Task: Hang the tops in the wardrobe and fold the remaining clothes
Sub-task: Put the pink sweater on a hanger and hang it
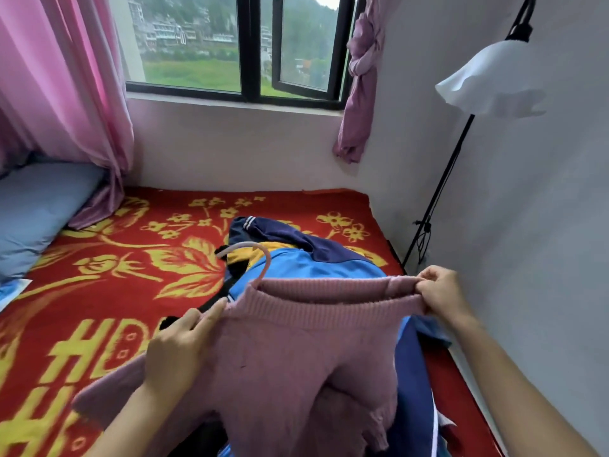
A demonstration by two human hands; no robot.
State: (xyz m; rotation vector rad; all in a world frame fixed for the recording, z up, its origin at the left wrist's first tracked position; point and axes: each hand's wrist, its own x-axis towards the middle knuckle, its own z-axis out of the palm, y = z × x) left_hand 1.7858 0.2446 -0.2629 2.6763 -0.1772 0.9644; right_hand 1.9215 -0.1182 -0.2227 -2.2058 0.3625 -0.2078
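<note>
The pink sweater (296,351) is held up over the near part of the bed (131,258), above a blue jacket (306,263). A hanger (260,255) hook pokes out at the collar's left end. The left hand (179,344) grips the sweater's left shoulder, and the right hand (438,293) pinches the collar's right end, pulling it wide. The step looks like fitting the hanger. Next the collar needs settling over it, then comes the carry to the wardrobe — not in view.
</note>
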